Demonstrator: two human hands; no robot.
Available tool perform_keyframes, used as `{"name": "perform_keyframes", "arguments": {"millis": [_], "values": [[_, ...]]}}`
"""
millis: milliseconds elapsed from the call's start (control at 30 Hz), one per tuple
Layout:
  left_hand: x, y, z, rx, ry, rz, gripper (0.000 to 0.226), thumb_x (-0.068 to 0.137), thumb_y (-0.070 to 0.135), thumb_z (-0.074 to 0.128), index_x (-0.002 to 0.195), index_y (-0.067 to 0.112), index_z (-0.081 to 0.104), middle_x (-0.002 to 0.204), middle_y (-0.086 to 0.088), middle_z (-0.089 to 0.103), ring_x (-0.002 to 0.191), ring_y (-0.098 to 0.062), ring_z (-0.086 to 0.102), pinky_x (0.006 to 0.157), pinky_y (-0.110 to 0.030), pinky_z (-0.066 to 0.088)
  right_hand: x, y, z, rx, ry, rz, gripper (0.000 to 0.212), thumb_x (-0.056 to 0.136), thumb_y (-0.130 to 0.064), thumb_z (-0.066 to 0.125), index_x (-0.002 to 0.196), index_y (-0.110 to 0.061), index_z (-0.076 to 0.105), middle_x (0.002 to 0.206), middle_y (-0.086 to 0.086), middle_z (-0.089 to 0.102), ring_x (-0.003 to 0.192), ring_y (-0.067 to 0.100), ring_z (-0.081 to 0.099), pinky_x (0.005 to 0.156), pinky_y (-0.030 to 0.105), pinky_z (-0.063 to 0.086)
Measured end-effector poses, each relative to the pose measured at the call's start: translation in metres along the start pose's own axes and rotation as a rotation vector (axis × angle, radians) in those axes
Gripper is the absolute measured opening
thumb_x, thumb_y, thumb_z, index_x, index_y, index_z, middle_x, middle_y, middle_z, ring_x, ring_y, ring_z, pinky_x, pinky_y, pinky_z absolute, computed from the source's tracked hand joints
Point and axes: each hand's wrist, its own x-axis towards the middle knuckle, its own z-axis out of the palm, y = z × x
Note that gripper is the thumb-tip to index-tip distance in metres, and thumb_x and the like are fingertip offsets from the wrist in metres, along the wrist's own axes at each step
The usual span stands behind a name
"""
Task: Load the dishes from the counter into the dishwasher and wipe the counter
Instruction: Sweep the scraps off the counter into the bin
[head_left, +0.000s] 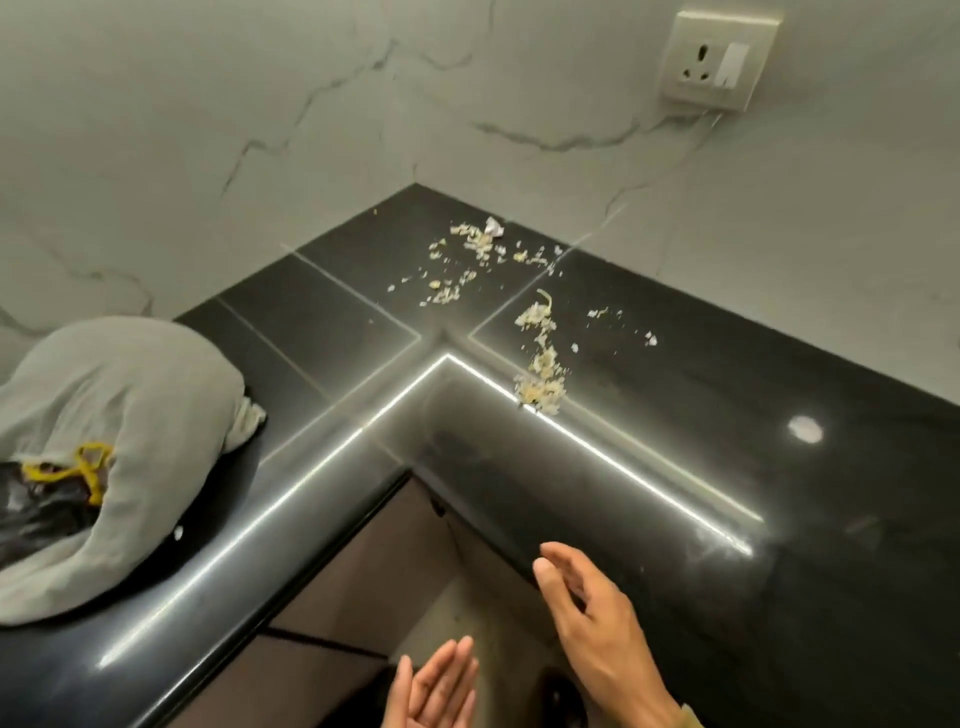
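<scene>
Cloth bundle (119, 415): far left on counter (779, 493). Left hand (436, 686): palm up, fingers together, empty, below the edge. Crumbs (540, 358): corner, trailing toward the edge, up-left of right hand (597, 613), the nearer; fingers loosely spread, empty.

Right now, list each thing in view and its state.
Counter: dirty, not yet wiped.
Food scraps: scattered loose near the corner, some at the counter's inner edge.
Cloth: bunched, draped over a dark bag.
Bag: tied with a yellow band.
Socket: nothing plugged in.
Left hand: open, palm up, empty.
Right hand: open, empty, at the counter edge.
</scene>
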Motion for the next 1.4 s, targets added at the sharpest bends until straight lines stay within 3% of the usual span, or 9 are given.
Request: {"name": "perform_keyframes", "arguments": {"millis": [267, 400, 467, 533, 633, 767, 900, 1133, 1400], "values": [[0.028, -0.012, 0.086, 0.472, -0.045, 0.210, 0.039, 0.107, 0.022, 0.036, 0.094, 0.002, 0.067, 0.119, -0.014, 0.066, 0.123, -0.031, 0.055, 0.097, -0.039, 0.041, 0.073, 0.015, -0.059, -0.483, -0.017, -0.038, 0.087, 0.092, -0.068, 0.028, 0.156, -0.021, -0.009, 0.163, -0.006, -0.012, 0.147, 0.004, -0.014, 0.121, 0.029, -0.006], [0.035, -0.026, 0.111, 0.724, 0.042, 0.632, 0.026, 0.089, -0.003, 0.066, 0.079, 0.018, 0.077, 0.100, -0.011, 0.076, 0.086, 0.009, 0.067, 0.079, -0.002, 0.046, 0.098, 0.024, -0.056, -0.651, -0.082, -0.015, 0.113, 0.056, -0.086, -0.011, 0.142, -0.015, -0.030, 0.159, 0.002, -0.027, 0.144, 0.013, -0.028, 0.118, 0.036, -0.017], [0.054, -0.027, 0.118, 0.788, 0.063, 0.734, 0.040, 0.086, 0.000, 0.073, 0.079, 0.040, 0.078, 0.110, 0.008, 0.074, 0.102, 0.009, 0.063, 0.091, -0.002, 0.042, 0.113, 0.035, -0.046, -0.695, -0.019, -0.034, 0.120, 0.054, -0.089, -0.016, 0.143, -0.009, -0.022, 0.162, 0.010, -0.016, 0.145, 0.017, -0.027, 0.114, 0.036, -0.023], [0.079, -0.022, 0.122, 0.935, 0.157, 0.913, 0.026, 0.082, 0.042, 0.075, 0.096, 0.063, 0.069, 0.120, 0.035, 0.063, 0.130, 0.000, 0.045, 0.104, -0.002, 0.029, 0.129, 0.044, -0.038, -0.822, -0.043, -0.028, 0.118, 0.074, -0.090, 0.002, 0.150, -0.001, 0.018, 0.158, 0.019, 0.025, 0.150, 0.018, -0.012, 0.115, 0.041, -0.016], [0.092, -0.002, 0.137, 1.136, 0.148, 1.092, 0.096, 0.069, 0.086, 0.047, 0.126, 0.011, 0.067, 0.146, -0.002, 0.045, 0.145, 0.008, 0.010, 0.110, -0.004, 0.014, 0.146, 0.055, -0.016, -0.806, -0.036, -0.009, 0.102, 0.084, -0.081, 0.020, 0.145, 0.000, 0.031, 0.155, 0.017, 0.034, 0.146, 0.023, 0.012, 0.119, 0.048, -0.003], [0.138, 0.026, 0.149, 1.638, 0.244, 1.111, 0.104, 0.077, 0.078, 0.030, 0.150, 0.003, 0.037, 0.163, -0.007, 0.022, 0.150, -0.009, -0.016, 0.117, -0.046, 0.025, 0.164, 0.037, -0.002, -0.822, 0.115, -0.096, 0.098, 0.086, -0.078, 0.021, 0.151, -0.005, 0.015, 0.159, 0.014, 0.016, 0.147, 0.027, 0.016, 0.120, 0.052, 0.003], [0.180, 0.066, 0.157, 1.895, 0.188, 1.141, 0.088, 0.092, 0.074, 0.006, 0.159, 0.017, 0.004, 0.168, -0.001, -0.004, 0.154, -0.016, -0.010, 0.121, -0.031, -0.008, 0.205, 0.023, 0.016, -0.828, 0.216, -0.040, 0.096, 0.088, -0.075, 0.017, 0.147, 0.000, 0.028, 0.156, 0.019, 0.031, 0.144, 0.032, 0.027, 0.113, 0.060, 0.020], [0.224, 0.139, 0.210, 2.018, 0.042, 1.241, 0.088, 0.094, 0.072, 0.020, 0.154, 0.009, 0.030, 0.163, -0.010, 0.027, 0.152, -0.023, 0.015, 0.120, -0.037, 0.008, 0.293, -0.013, 0.032, -0.884, 0.307, -0.011, 0.093, 0.091, -0.070, 0.031, 0.150, 0.002, 0.026, 0.160, 0.020, 0.018, 0.149, 0.032, 0.016, 0.116, 0.063, 0.012], [0.266, 0.197, 0.287, 2.159, -0.130, 1.204, 0.081, 0.099, 0.066, 0.007, 0.158, 0.012, 0.002, 0.167, -0.006, -0.007, 0.151, -0.014, -0.019, 0.122, -0.035, -0.008, 0.382, -0.058, 0.021, -0.872, 0.214, 0.098, 0.094, 0.092, -0.074, 0.014, 0.152, -0.004, -0.006, 0.162, 0.013, -0.009, 0.149, 0.026, -0.015, 0.118, 0.057, -0.007]]}}
